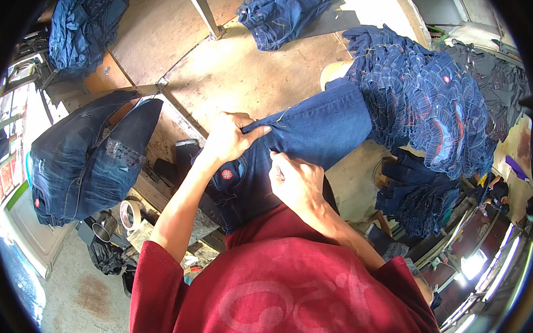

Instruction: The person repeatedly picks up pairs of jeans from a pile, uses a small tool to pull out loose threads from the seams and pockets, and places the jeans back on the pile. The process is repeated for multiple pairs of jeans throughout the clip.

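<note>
A pair of blue jeans (321,128) lies across my lap, one leg stretching out to the right. A red round patch (226,174) shows on its darker part, beside my left forearm. My left hand (232,135) is closed on a fold of the denim, thumb on top along the edge. Just to the right and nearer to me, my right hand (297,180) is closed with fingers curled against the cloth. What sits inside its fingers is hidden. A few loose threads stick up along the upper edge of the jeans.
More jeans (90,156) hang at the left. A tall pile of denim (424,94) stands at the right, with a darker bundle (419,189) below it. Other denim heaps (286,14) lie at the back. A tape roll (130,215) rests at lower left. A metal leg (203,11) stands behind.
</note>
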Motion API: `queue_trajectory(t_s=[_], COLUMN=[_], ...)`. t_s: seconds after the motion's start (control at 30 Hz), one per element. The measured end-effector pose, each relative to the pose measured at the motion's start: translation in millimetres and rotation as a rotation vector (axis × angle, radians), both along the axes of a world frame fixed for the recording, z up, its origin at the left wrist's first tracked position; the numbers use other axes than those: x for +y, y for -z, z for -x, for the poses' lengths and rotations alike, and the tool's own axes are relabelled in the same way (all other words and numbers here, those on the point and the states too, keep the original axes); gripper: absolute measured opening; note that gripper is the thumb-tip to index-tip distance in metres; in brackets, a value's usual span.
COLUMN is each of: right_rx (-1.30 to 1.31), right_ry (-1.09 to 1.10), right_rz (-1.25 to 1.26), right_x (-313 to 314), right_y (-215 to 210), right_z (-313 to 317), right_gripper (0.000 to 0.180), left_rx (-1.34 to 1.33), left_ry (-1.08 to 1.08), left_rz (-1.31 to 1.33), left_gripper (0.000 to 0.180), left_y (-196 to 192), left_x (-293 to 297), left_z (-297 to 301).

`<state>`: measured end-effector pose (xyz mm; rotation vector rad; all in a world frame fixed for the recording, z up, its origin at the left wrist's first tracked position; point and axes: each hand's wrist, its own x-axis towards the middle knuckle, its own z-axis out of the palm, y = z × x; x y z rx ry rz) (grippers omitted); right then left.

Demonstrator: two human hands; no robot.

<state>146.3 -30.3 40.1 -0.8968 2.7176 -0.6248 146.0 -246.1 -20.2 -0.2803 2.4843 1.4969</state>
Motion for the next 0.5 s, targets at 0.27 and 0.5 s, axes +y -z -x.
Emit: queue_trajectory(t_s=[0.27, 0.5], right_rx=[0.004, -0.002], right_ry=[0.001, 0.074], right_rz=[-0.032, 0.098], right_x=[-1.6, -2.3], right_y=[6.4, 6.1], right_z=[1.7, 3.1], right_gripper=[0.019, 0.018], left_rx=[0.036, 0.037], left_ry=[-0.022, -0.009], left_rz=[-0.003, 0.034], left_gripper=[0.039, 0.034], left_y=[-2.3, -3.3], left_x=[1.5, -0.1], left_z=[-0.3, -0.3])
